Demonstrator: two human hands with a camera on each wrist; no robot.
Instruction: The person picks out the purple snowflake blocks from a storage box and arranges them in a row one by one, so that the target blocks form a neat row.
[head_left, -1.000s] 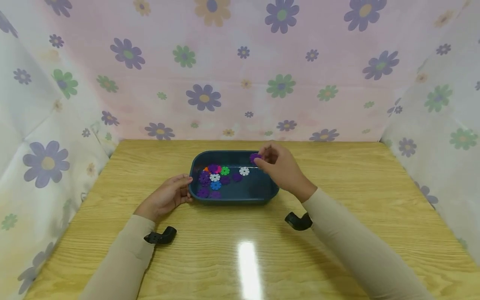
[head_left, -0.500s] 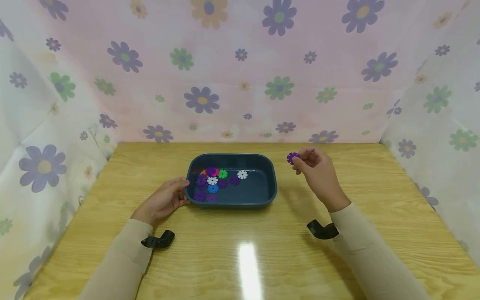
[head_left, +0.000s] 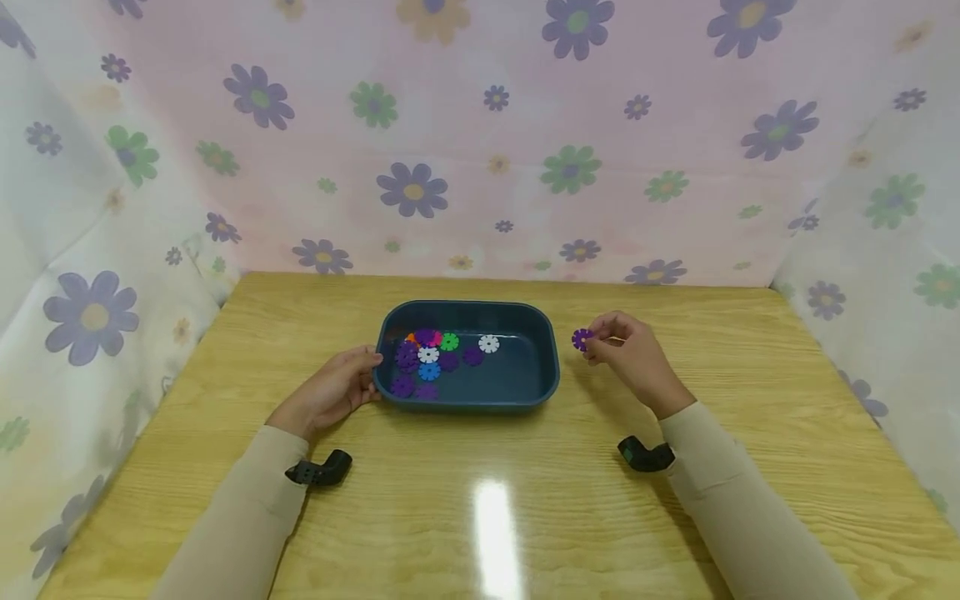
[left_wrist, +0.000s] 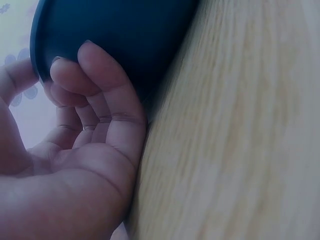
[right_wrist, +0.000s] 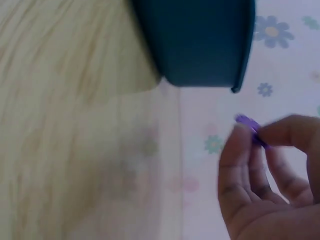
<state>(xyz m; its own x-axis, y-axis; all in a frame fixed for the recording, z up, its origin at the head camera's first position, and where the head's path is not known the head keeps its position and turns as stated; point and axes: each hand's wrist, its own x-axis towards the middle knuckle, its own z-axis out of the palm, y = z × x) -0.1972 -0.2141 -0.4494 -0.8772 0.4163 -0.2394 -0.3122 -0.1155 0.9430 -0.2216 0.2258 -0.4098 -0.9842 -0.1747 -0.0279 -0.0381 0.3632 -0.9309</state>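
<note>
Our right hand (head_left: 636, 360) pinches a purple notched plastic disc (head_left: 581, 339) beyond the right edge of the dark-blue plastic tub (head_left: 465, 407). Blurred at the wrist, but likely light, stiff — best rim-held.

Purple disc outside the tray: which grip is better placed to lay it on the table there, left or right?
Right, I'd judge: the right grip pinches the purple disc over the table, beyond the right end of the tray, while the left grip holds the opposite end.

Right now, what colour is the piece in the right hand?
Purple; the piece shows best in the head view.
</note>
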